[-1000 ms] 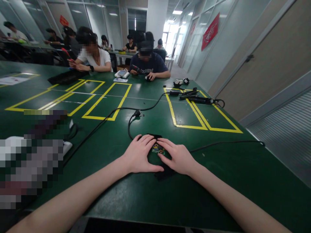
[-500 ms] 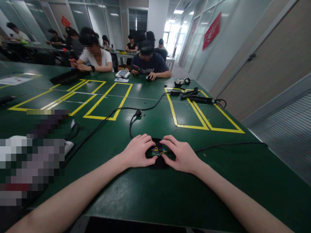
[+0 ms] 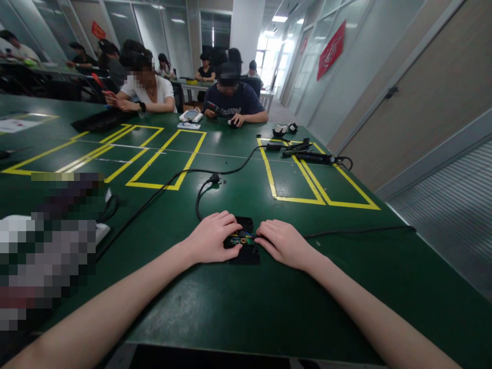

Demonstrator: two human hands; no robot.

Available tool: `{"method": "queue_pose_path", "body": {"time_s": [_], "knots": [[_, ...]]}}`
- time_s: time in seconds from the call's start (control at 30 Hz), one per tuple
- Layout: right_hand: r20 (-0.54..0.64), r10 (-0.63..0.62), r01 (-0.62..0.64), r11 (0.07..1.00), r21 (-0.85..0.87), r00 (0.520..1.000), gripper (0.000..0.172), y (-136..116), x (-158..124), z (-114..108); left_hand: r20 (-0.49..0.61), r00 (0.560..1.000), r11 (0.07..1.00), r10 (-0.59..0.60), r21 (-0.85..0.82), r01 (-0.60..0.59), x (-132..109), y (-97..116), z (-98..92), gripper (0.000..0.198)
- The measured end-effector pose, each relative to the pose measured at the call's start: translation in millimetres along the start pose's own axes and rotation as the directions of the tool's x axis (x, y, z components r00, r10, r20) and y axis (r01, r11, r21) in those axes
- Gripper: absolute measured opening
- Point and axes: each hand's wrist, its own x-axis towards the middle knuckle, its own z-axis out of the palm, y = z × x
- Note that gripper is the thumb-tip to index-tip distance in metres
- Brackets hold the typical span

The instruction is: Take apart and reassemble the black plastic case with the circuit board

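Note:
A small black device lies opened on the green table, showing a little circuit board with coloured parts. My left hand rests on its left side with fingers curled over the edge. My right hand lies at its right side, fingertips pressed on the board area. A black cable runs from the device to the right. Both hands grip the device from either side.
Another black cable with a plug loops just behind the device. Yellow tape rectangles mark the table. Black tools lie at the far right. Several people sit at the far edge. A blurred patch covers the left.
My hands have drawn a little apart and slid down the device's sides, so more of the black case and board shows between them. The view has tilted slightly.

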Motion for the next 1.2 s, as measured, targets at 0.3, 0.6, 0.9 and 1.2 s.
{"method": "queue_pose_path", "body": {"time_s": [0.3, 0.6, 0.9, 1.2], "knots": [[-0.067, 0.048, -0.047, 0.999, 0.008, 0.997, 0.024, -2, 0, 1, 0.006, 1.000, 1.000, 0.022, -0.017, -0.022, -1, -10, -9.0, 0.034], [-0.077, 0.082, -0.080, 0.996, 0.034, 0.994, 0.024, -1, 0, 6, -0.019, 0.999, 0.989, 0.038, -0.141, -0.040, -3, -12, -6.8, 0.032], [-0.080, 0.093, -0.090, 0.995, 0.045, 0.992, 0.031, 0, 0, 8, -0.109, 0.993, 0.993, 0.040, -0.106, -0.052, -3, -11, -11.2, 0.025], [-0.175, 0.121, -0.113, 0.992, 0.057, 0.977, 0.031, 0, -2, 7, -0.218, 0.974, 0.997, -0.068, 0.006, 0.071, -3, -16, -16.1, 0.036]]}}
